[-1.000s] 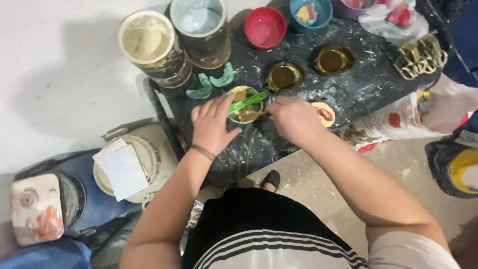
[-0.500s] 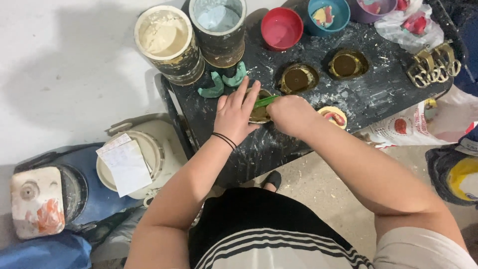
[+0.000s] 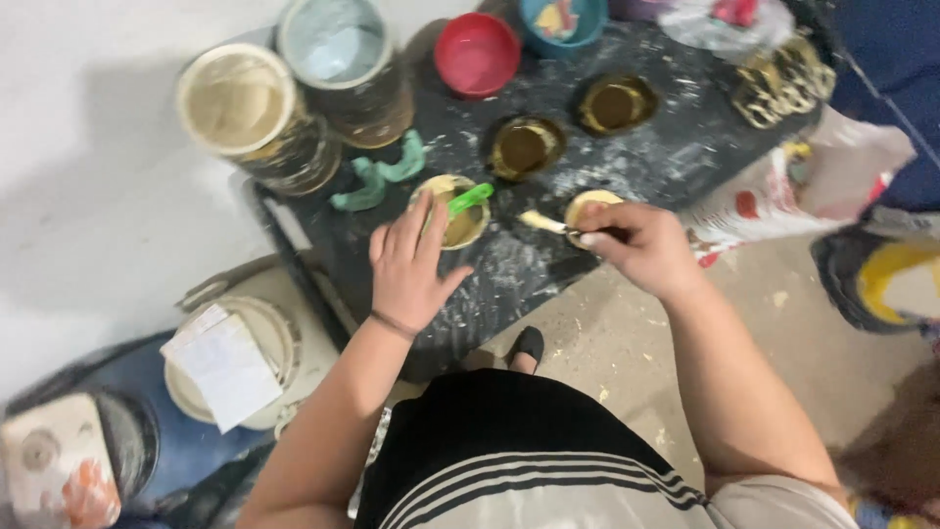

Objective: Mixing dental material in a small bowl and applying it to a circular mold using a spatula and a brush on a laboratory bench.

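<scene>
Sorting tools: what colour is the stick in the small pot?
Bright green stick, clearest in the head view.

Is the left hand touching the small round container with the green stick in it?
Touching. In the head view the left hand's fingers lie over the container's near rim.

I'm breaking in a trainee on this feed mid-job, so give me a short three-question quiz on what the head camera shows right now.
1. True or false: the right hand holds a small brush with a pale tip.
2. Which does the left hand rest on? A) the red round plastic bowl B) the small round tin of tan paint with a green stick C) the large open can of cream paint
3. Fill in: the green stick lies across the tin's ____.

Key: 1 true; 2 B; 3 rim.
</scene>
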